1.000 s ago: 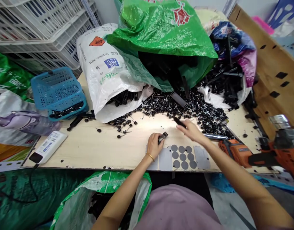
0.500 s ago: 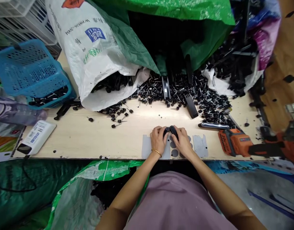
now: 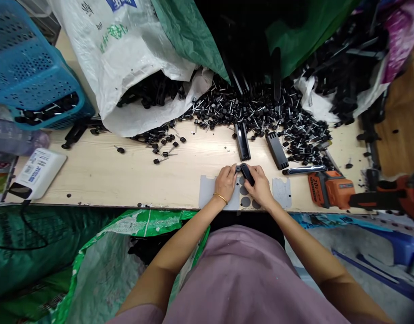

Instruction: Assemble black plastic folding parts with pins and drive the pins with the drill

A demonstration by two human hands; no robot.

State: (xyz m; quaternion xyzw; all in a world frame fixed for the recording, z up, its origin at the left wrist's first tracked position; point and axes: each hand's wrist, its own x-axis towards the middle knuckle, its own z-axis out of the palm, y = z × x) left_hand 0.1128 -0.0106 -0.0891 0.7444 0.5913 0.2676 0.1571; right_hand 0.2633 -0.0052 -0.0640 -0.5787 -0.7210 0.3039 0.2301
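My left hand (image 3: 226,183) pinches a small black plastic part (image 3: 238,168) between thumb and fingers. My right hand (image 3: 261,186) grips a longer black plastic piece (image 3: 247,173), whose rounded end meets the small part. Both hands rest over a grey sheet (image 3: 205,191) with round grey discs (image 3: 245,201) at the table's front edge. Just beyond the hands lie a black channel-shaped piece (image 3: 242,143) and a slotted black bar (image 3: 277,150). Fingers partly hide the held parts.
Behind lies a heap of black-headed pins (image 3: 223,108), spilling from a white sack (image 3: 132,90) and a green sack. At right are a folded metal tool (image 3: 304,170) and an orange power-tool battery (image 3: 328,189). A blue basket (image 3: 54,85) and white box (image 3: 38,173) stand left.
The view has tilted, shifting the table upward in the picture. The channel-shaped piece and slotted bar lie nearer my hands than before. Both hands remain together over the sheet.
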